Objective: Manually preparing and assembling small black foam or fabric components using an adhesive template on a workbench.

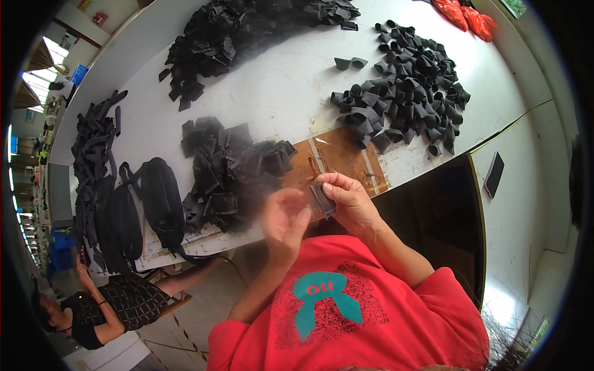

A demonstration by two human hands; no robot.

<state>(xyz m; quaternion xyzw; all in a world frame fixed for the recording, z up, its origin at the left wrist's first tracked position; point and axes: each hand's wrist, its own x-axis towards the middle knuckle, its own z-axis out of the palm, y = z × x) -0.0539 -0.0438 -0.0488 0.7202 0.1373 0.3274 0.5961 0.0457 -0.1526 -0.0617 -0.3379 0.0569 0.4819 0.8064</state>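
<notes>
My right hand [346, 198] pinches a small folded piece of black fabric [323, 201] above the table's front edge. Beside it, my left hand [286, 224] is slightly blurred, its thumb apart from its curled fingers and nothing seen between them. A pile of flat black fabric pieces [226, 157] lies just beyond the left hand. Under and past the hands is a brown board [346, 157] with strips of clear tape, at the edge of the white table [272, 93]. To the right, black pieces bent into loops [402, 99] form another heap.
A large black fabric pile [247, 37] covers the far side. Black strips [93, 142] and black pouch-like bundles [162, 201] lie at left. Red plastic bags [467, 18] sit far right, a dark flat rectangular object [494, 175] at right. Another person [93, 309] sits lower left.
</notes>
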